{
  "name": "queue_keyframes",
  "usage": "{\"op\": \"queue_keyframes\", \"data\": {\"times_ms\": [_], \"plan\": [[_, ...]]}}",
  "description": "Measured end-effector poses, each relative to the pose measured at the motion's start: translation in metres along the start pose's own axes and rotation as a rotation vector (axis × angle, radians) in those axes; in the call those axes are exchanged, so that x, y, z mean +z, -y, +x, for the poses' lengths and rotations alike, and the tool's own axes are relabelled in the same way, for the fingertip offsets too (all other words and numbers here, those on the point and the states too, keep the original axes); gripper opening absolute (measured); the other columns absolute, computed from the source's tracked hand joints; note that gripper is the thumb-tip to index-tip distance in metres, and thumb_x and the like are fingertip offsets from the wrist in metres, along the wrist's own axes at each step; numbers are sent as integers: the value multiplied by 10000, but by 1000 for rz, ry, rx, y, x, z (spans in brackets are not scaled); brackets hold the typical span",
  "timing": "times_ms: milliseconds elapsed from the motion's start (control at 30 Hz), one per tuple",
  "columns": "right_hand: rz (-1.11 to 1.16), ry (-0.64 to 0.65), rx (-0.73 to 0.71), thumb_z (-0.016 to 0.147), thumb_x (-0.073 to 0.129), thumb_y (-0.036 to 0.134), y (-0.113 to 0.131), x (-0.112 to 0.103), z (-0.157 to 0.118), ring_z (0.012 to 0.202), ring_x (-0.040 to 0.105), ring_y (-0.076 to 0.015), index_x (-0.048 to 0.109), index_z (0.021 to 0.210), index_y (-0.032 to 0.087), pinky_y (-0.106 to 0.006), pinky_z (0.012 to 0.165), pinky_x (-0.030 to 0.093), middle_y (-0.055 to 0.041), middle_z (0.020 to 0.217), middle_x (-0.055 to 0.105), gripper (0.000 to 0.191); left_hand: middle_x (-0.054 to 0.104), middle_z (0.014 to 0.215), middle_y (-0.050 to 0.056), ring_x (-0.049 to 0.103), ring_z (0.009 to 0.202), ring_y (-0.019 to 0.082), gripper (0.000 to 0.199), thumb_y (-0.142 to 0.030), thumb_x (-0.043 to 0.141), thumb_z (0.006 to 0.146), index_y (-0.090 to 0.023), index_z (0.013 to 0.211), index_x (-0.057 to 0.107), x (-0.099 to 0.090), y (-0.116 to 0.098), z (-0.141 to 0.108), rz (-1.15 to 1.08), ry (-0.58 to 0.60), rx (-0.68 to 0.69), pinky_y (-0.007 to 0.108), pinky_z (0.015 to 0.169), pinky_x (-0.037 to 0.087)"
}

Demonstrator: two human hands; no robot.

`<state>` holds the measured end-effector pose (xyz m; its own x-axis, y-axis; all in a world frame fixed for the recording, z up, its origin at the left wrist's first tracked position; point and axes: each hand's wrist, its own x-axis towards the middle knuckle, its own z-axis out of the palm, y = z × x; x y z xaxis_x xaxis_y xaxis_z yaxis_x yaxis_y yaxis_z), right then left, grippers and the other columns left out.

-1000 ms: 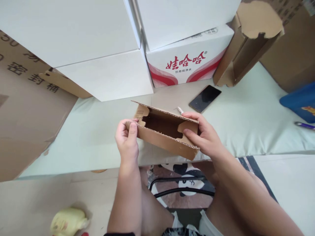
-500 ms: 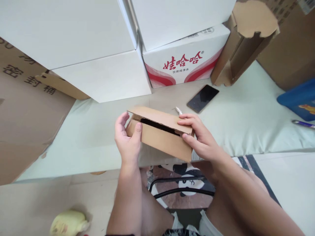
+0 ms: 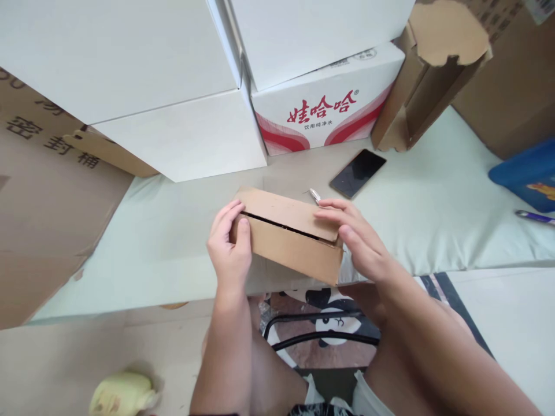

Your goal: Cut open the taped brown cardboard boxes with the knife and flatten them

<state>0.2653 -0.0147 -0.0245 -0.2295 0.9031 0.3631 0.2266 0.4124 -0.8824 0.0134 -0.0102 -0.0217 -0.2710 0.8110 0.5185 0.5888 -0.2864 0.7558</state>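
A small brown cardboard box (image 3: 295,254) lies tilted on the pale green cloth, its flap lid (image 3: 281,209) lowered to a thin dark gap along the front. My left hand (image 3: 229,242) grips the left end, with the thumb on the front wall and the fingers over the lid's corner. On the right, my right hand (image 3: 355,237) rests stretched fingers on the lid's end; its thumb is spread apart at the box's right corner. The gap is too dark to tell what lies inside. A small silvery object (image 3: 314,196) lies just behind my right fingertips.
A black phone (image 3: 358,173) lies behind the box. White cartons (image 3: 182,138) and a red-marked carton (image 3: 325,110) stand along the back. To the right are an open cardboard tray (image 3: 403,104), a blue container (image 3: 526,176) and a purple pen (image 3: 535,217). A yellow bottle (image 3: 121,394) lies lower left.
The lid has come down, narrowing the gap. My left fingers have moved onto the lid's corner. My right thumb has slid off the front edge to the right corner.
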Motion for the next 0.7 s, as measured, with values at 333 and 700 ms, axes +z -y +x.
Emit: {"op": "queue_keyframes", "data": {"times_ms": [333, 700], "plan": [[-714, -67, 466, 907, 523, 383, -59, -10, 11, 1534, 366, -439, 589, 1440, 211, -724, 1175, 336, -180, 1643, 432, 564, 757, 1214, 91, 697, 1181, 216, 226, -303, 621, 945, -206, 1083, 771, 0, -1, 0, 0, -6, 2, 393, 1086, 529], [-879, 180, 519, 972, 468, 410, -56, 0, 9, 1493, 407, -437, 665, 1360, 254, -670, 1165, 372, -158, 1638, 436, 462, 755, 1220, 88, 694, 1186, 215, 218, -282, 624, 934, -210, 1080, 769, 0, 0, 0, -7, -3, 3, 391, 1082, 531]]}}
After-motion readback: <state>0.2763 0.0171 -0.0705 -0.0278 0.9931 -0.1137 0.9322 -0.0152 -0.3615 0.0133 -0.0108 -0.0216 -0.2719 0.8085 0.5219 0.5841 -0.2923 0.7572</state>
